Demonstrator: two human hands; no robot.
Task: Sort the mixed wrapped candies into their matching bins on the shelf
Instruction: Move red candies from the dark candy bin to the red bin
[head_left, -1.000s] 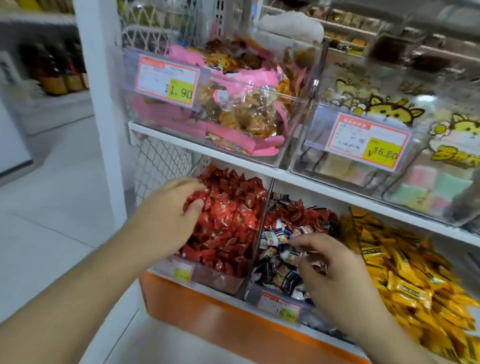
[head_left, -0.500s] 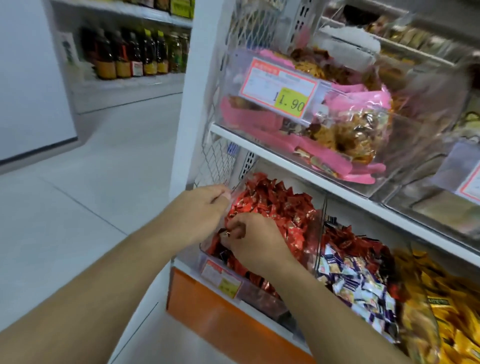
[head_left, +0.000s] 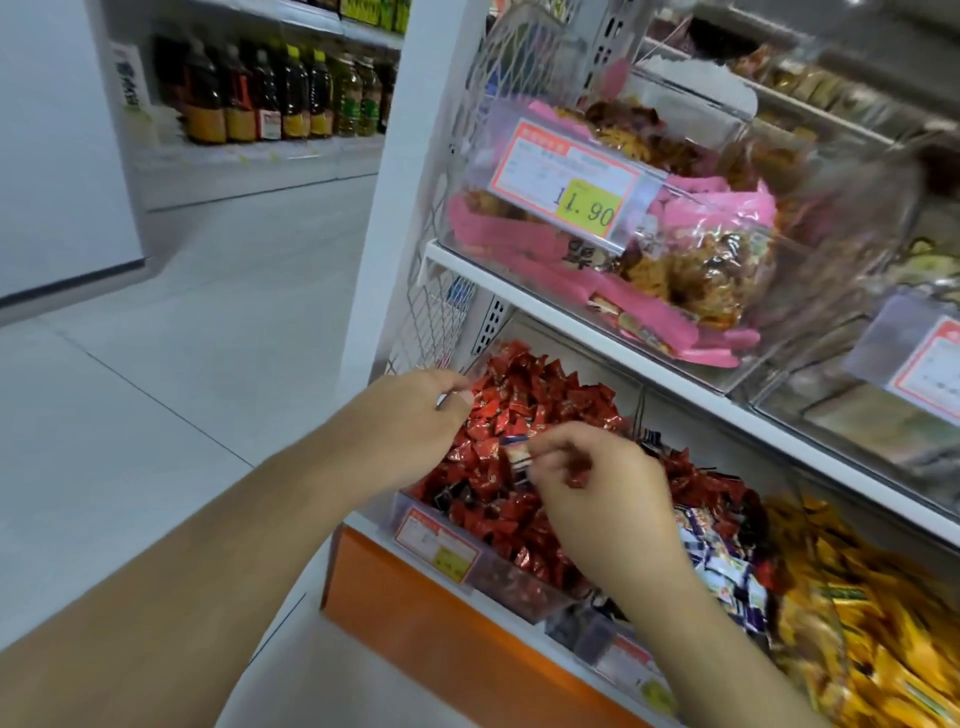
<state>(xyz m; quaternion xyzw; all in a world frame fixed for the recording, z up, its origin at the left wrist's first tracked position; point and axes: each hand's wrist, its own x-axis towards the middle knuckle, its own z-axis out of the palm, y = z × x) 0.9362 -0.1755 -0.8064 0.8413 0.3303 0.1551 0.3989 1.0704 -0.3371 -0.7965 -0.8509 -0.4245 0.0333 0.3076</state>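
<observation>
Candies being picked over in the red bin (head_left: 470, 564).
Right hand (head_left: 597, 493) pinches a blue-white candy (head_left: 519, 457); left hand (head_left: 415, 421), fingers curled together, rests at the bin's left edge.

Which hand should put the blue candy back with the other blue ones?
The right hand, probably. It already pinches the blue-and-white candy and is nearer the mixed blue bin. The left hand sits farther away, over the red candies.

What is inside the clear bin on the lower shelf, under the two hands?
The clear bin holds mostly red wrapped candies, with some dark ones near the front. The hands hide part of the pile; its bottom cannot be seen.
</observation>
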